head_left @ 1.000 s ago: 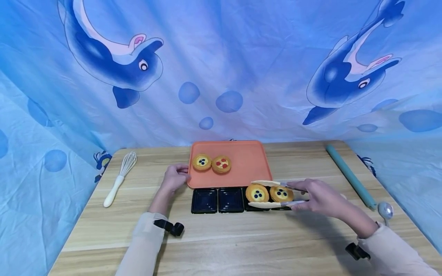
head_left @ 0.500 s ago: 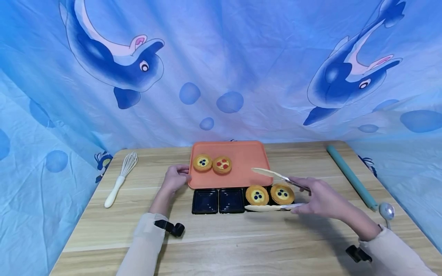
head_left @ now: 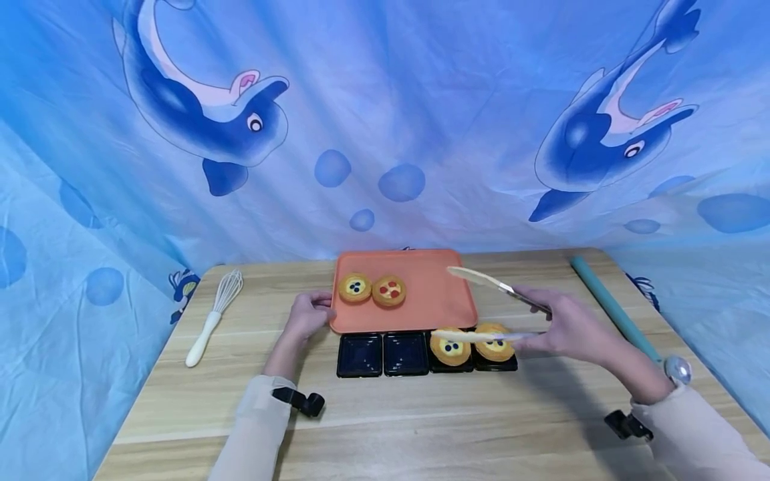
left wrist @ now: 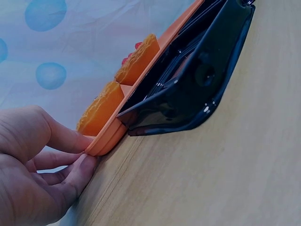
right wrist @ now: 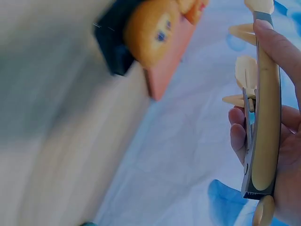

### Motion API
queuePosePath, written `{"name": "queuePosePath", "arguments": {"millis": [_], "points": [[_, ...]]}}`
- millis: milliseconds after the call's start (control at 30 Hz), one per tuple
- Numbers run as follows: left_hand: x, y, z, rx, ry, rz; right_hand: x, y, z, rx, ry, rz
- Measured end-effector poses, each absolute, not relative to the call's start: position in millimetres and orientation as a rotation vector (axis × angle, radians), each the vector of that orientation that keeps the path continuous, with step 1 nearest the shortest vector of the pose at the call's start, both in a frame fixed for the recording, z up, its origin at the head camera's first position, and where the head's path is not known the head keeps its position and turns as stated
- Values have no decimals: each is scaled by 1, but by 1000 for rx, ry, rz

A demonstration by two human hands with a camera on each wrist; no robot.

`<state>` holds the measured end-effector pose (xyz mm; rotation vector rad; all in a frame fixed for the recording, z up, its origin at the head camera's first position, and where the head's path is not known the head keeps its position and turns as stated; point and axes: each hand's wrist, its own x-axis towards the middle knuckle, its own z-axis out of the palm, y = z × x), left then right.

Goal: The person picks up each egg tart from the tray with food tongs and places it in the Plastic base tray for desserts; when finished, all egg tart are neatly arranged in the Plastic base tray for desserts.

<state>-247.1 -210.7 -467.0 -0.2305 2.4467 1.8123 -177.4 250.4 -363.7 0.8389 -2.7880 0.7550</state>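
My left hand (head_left: 308, 315) pinches the left rim of an orange tray (head_left: 433, 294) between thumb and fingers, clearer in the left wrist view. On that tray lie a blueberry tart (head_left: 355, 288) and a strawberry tart (head_left: 389, 292). A row of black square dishes (head_left: 359, 355) stands along its front edge; the two at right each hold a blueberry tart (head_left: 451, 354). Above these, my right hand (head_left: 559, 324) grips wooden-tipped tongs (head_left: 493, 283). Their arms are spread, with nothing between the tips, and the lower arm overlaps both tarts in the head view.
A whisk (head_left: 215, 317) with a white handle lies on the wooden table (head_left: 385, 427) at left. At right are a teal rolling pin (head_left: 613, 304) and a shiny metal spoon-like tool (head_left: 678, 369), partly hidden by my right arm. A dolphin-print curtain (head_left: 385, 120) hangs behind.
The tongs were around the two tarts in the right dishes; their arms have spread and my right hand has lifted them up and away. My left hand stays at the tray.
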Motion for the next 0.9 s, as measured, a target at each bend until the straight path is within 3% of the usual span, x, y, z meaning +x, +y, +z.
{"name": "queuePosePath", "arguments": {"millis": [333,900], "points": [[-247,-211,-469,-250,2439,1842,-217,211,-339,843,-2847,684],[-248,-212,-469,-229,2437,1842,-278,135,-379,936,-3039,701]]}}
